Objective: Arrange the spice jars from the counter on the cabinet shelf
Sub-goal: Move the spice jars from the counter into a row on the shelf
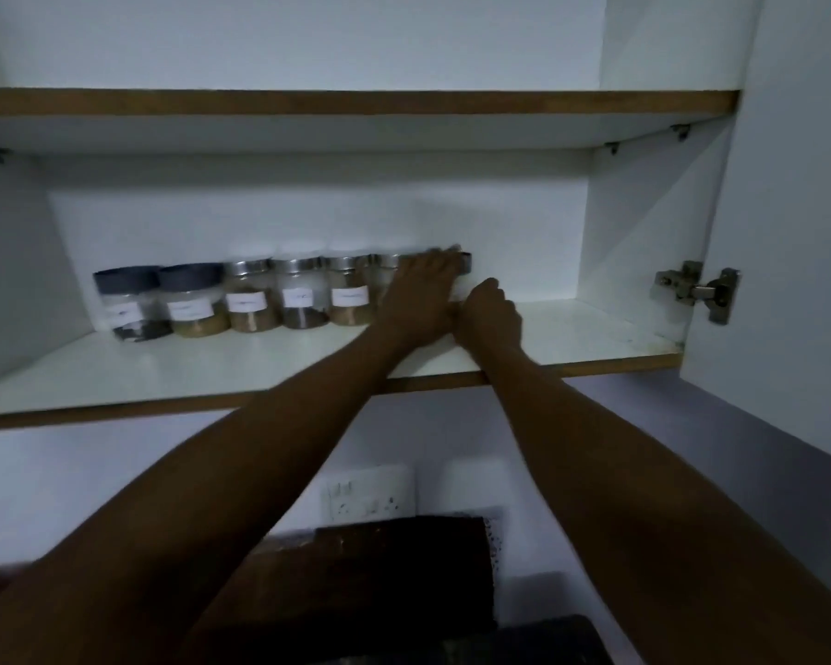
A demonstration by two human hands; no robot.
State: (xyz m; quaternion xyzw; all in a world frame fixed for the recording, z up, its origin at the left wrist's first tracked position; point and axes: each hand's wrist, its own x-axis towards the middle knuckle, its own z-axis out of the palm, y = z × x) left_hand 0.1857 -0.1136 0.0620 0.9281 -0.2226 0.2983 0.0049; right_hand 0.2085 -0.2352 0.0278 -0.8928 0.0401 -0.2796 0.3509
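A row of labelled spice jars stands at the back of the lower cabinet shelf (pixel 572 328): two with dark lids (pixel 138 304), then several with silver lids (pixel 303 295). At the row's right end a last spice jar (pixel 467 262) is mostly hidden; only the edge of its dark lid shows. My left hand (pixel 423 290) lies over this jar's front, its straight fingers reaching across the lid. My right hand (pixel 488 312) sits against the jar's lower right side with its fingers curled toward it.
The right half of the shelf holds nothing. The open cabinet door (pixel 797 208) with its metal hinge (pixel 699 290) is at the right. An upper shelf (pixel 356 103) runs above. Below are a wall socket plate (pixel 368 491) and a dark brown object (pixel 394 568).
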